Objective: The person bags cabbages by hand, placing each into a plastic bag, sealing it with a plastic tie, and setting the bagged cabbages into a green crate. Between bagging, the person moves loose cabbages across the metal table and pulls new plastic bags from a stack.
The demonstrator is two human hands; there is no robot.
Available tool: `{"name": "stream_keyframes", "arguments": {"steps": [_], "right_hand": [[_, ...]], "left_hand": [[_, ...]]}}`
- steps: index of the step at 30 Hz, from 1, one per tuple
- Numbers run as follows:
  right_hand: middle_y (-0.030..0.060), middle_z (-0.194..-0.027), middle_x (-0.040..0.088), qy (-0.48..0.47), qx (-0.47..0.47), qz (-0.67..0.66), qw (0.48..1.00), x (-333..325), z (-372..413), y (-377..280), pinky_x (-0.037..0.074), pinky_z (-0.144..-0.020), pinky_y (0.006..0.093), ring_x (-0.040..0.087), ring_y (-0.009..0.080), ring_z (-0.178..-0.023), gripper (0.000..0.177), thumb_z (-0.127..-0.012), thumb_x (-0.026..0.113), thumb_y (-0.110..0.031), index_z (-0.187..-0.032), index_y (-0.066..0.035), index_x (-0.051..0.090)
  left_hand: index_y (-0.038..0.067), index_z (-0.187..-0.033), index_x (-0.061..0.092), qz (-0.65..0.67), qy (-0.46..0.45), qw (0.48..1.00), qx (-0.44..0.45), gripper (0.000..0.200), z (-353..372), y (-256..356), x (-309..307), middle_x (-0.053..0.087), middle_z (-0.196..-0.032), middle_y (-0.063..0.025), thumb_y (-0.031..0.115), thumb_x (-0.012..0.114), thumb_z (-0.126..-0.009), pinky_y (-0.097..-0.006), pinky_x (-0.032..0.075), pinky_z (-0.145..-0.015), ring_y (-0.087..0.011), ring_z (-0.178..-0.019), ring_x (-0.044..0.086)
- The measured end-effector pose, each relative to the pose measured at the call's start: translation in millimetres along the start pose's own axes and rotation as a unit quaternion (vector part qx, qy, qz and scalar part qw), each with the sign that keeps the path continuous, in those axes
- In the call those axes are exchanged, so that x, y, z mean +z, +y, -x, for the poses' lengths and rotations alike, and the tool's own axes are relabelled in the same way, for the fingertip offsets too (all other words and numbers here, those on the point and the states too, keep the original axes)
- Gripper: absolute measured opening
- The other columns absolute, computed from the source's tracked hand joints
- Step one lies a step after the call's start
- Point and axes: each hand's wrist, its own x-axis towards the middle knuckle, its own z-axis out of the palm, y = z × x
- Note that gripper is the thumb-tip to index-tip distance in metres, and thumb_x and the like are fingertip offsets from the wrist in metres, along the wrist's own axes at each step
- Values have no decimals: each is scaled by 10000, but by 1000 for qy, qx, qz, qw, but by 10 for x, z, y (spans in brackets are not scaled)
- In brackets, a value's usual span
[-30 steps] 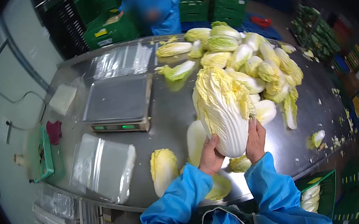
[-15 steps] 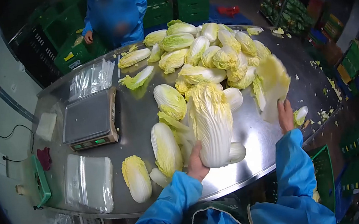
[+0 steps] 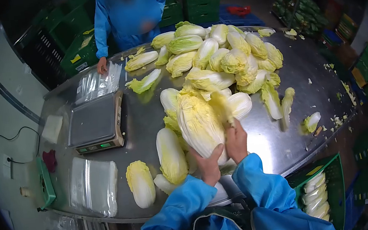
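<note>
My left hand [image 3: 208, 165] is wrapped round the base of a large napa cabbage [image 3: 200, 124], which is held tilted over the near part of the metal table. At its right side my right hand [image 3: 237, 141] is closed on a blurred yellowish outer leaf [image 3: 220, 106] of that cabbage. Left of my hands lie a whole napa cabbage [image 3: 171, 155] and a smaller one [image 3: 140, 183] near the front edge. Two loose leaves, one a pale curled leaf [image 3: 288, 107], rest on the table to the right.
A heap of napa cabbages [image 3: 227, 56] covers the table's far middle. To the left are a scale [image 3: 94, 121] and stacked plastic bags [image 3: 94, 186]. A green crate [image 3: 342, 187] with cabbages stands at lower right. Across the table, a co-worker's hand [image 3: 102, 65] touches more bags.
My right hand has let go of a leaf, now on the table, and moved left to the held cabbage. That cabbage has turned and tilted. The co-worker's hand has reached the bags.
</note>
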Motion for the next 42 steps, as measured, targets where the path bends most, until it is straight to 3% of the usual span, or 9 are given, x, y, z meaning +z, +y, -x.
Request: {"name": "stream_keyframes", "arguments": {"steps": [5, 9, 15, 22, 27, 31, 35, 37, 42], "right_hand": [[154, -1060, 610, 115, 305, -169, 930, -680, -397, 460, 430, -837, 328, 562, 261, -939, 414, -921, 479, -294, -1095, 76, 541], [178, -1212, 522, 102, 2, 174, 979, -1513, -540, 992, 384, -926, 280, 513, 225, -1096, 533, -911, 515, -334, -1268, 55, 439], [192, -1374, 360, -305, 233, -365, 848, -284, -412, 40, 397, -937, 469, 428, 321, -1215, 774, -886, 525, -436, -1430, -39, 144], [144, -1357, 392, -505, 135, -233, 820, 1042, -741, -676, 394, -967, 405, 456, 247, -1182, 878, -764, 682, -442, -1414, -65, 227], [95, -1119, 598, -530, 280, -262, 756, 1900, -451, -380, 455, -913, 350, 587, 217, -1014, 551, -771, 702, -208, -1224, 12, 475], [99, -1088, 629, -409, 386, -306, 768, 2536, -375, -269, 492, -875, 361, 613, 223, -993, 391, -839, 622, -242, -1147, -12, 551], [65, -1094, 635, -352, 367, -387, 769, 3202, -568, -99, 529, -789, 374, 626, 215, -966, 372, -881, 577, -286, -1174, -59, 537], [65, -1111, 626, -327, 351, -383, 789, 3501, -577, -39, 524, -786, 396, 618, 226, -980, 378, -882, 578, -290, -1188, -74, 528], [71, -1158, 595, -257, 346, -394, 812, 3891, -437, 184, 464, -843, 475, 572, 273, -1035, 422, -883, 567, -341, -1230, -112, 495]], "left_hand": [[15, -1272, 431, 325, -9, 908, -263, 464, -260, 262, -331, 532, -1195, -144, 126, 573, -845, -432, 417, -967, -285, -1120, 516], [22, -1288, 411, 358, 5, 897, -257, 493, -398, 408, -661, 530, -1199, -142, 129, 580, -837, -427, 428, -962, -285, -1132, 510], [23, -1320, 377, 174, -71, 966, -175, 595, -543, 727, -988, 521, -1227, -140, 86, 613, -777, -394, 409, -981, -272, -1126, 522], [19, -1358, 331, -84, -201, 967, -128, 749, -716, 1468, -1837, 502, -1249, -124, 27, 683, -697, -341, 369, -995, -219, -1148, 493], [17, -1371, 317, 89, -163, 922, -340, 666, -698, 1649, -2673, 414, -1362, -145, 33, 632, -784, -361, 320, -1053, -225, -1241, 428], [80, -1383, 295, 400, -119, 883, -215, 544, -852, 1789, -3214, 374, -1390, -109, 248, 520, -917, -407, 340, -1039, -231, -1242, 417], [124, -1278, 424, 55, 97, 988, -111, 467, -776, 1797, -3765, 445, -1301, -85, 334, 564, -885, -419, 398, -929, -249, -1152, 470], [135, -1197, 512, -499, 200, 839, 90, 451, -611, 1553, -4154, 473, -1223, -104, 291, 658, -799, -442, 380, -909, -282, -1110, 481], [142, -1095, 595, -655, 265, 707, 39, 402, -117, 1431, -4656, 521, -1108, -103, 210, 717, -718, -420, 384, -846, -295, -1013, 502]]}}
